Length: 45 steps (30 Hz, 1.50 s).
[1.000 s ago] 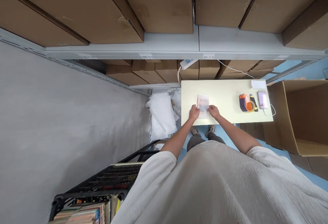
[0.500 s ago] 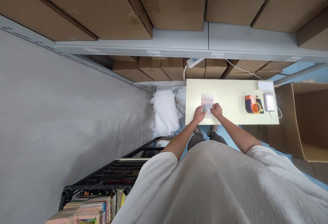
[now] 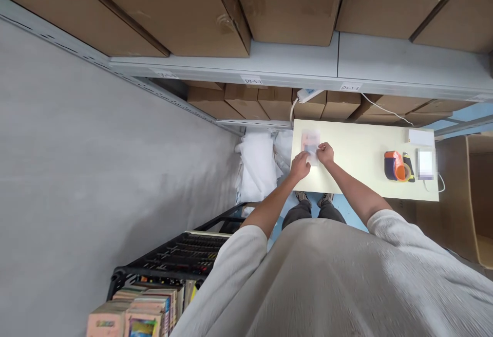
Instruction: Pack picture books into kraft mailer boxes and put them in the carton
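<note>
A small pinkish book (image 3: 309, 139) with a bluish patch lies on the pale table (image 3: 354, 172), inside what looks like a translucent plastic bag (image 3: 313, 159). My left hand (image 3: 301, 166) is at the lower left of the bag, its fingers bent onto the edge. On the other side, my right hand (image 3: 325, 153) is closed with thumb and fingertips pinching the right edge of the bag. The fingertips are small in view, so the exact grip is hard to see.
To the right on the table are an orange tape dispenser (image 3: 393, 165), a black-and-yellow cutter (image 3: 409, 166), a phone-like device (image 3: 425, 163) and a white box (image 3: 420, 137). White wrapping sheets (image 3: 257, 167) are left, a crate of books (image 3: 146, 301) lower left, an open carton (image 3: 454, 188) right.
The view has turned slightly, shifting the shelf and table to the right. The bagged book has moved up and left relative to my hands, which now grip nearer its lower part.
</note>
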Motion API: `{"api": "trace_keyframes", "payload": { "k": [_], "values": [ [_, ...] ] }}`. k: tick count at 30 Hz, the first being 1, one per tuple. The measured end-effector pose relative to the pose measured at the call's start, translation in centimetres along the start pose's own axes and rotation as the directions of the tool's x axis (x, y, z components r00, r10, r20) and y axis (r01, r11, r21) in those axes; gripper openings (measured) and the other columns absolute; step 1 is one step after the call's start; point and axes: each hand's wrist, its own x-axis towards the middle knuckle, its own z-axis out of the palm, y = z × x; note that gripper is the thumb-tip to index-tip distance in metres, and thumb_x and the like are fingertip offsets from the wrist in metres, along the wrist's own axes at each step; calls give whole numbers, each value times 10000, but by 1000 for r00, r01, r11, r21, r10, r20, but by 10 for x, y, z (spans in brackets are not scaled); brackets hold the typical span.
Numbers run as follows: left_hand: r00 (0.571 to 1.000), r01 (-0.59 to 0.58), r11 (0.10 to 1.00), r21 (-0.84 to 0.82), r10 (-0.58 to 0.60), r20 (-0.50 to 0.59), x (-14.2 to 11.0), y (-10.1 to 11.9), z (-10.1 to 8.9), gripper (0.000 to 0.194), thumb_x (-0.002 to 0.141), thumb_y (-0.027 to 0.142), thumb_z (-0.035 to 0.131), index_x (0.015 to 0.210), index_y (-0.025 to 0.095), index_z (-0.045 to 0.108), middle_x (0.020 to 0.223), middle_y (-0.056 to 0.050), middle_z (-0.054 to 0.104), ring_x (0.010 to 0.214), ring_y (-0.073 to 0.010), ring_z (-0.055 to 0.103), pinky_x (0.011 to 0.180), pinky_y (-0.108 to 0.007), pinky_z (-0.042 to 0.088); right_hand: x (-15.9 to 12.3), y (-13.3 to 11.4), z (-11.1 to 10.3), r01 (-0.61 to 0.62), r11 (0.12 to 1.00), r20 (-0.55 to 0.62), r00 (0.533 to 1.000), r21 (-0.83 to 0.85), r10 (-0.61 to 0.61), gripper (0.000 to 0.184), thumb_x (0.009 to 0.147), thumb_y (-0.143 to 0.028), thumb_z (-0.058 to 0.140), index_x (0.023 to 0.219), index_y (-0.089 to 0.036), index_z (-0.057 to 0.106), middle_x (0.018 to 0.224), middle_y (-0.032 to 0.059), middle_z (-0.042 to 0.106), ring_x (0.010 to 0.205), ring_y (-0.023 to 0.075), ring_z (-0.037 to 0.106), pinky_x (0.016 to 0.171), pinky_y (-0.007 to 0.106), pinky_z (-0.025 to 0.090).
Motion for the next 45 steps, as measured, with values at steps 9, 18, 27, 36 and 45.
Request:
{"api": "trace_keyframes", "payload": {
  "k": [9,18,27,36,45],
  "values": [
    [995,27,982,186,-43,87,28,-8,-24,602,978,144,659,1578,190,632,1759,-145,510,1655,-353,442,1384,-499,357,32,-31,31,20,1000,7,1000,9,-20,187,751,-179,650,911,-275,631,808,-5,689,849,234,673,879,343,571],
    [978,-31,918,396,-53,201,23,-11,-32,617,1030,190,567,1644,153,535,1822,-173,410,1695,-325,388,1373,-502,379,34,-21,36,134,988,21,991,-78,-133,252,819,-204,606,1035,-235,734,1003,62,790,979,262,722,1048,415,594],
    [978,-21,933,360,-55,202,21,-10,-32,626,1024,198,555,1647,152,525,1814,-190,418,1698,-332,384,1368,-531,381,16,-11,24,247,934,179,962,-260,-205,485,932,-151,576,1375,-111,771,1476,191,704,1117,271,762,1162,409,571],
    [983,-12,949,316,-47,177,1,6,-25,631,1033,204,563,1659,146,517,1821,-186,406,1711,-328,364,1385,-500,357,-14,8,-25,267,933,138,961,-242,-239,393,951,-142,595,1274,-180,816,1416,133,740,1098,236,776,1156,398,584],
    [991,-73,954,292,35,132,-33,47,-16,625,1038,212,554,1663,190,528,1795,-147,459,1692,-300,395,1401,-475,342,-57,33,-90,266,938,119,962,-224,-245,332,943,-179,593,1166,-203,838,1339,112,787,1080,244,782,1120,411,595]
  ]
}}
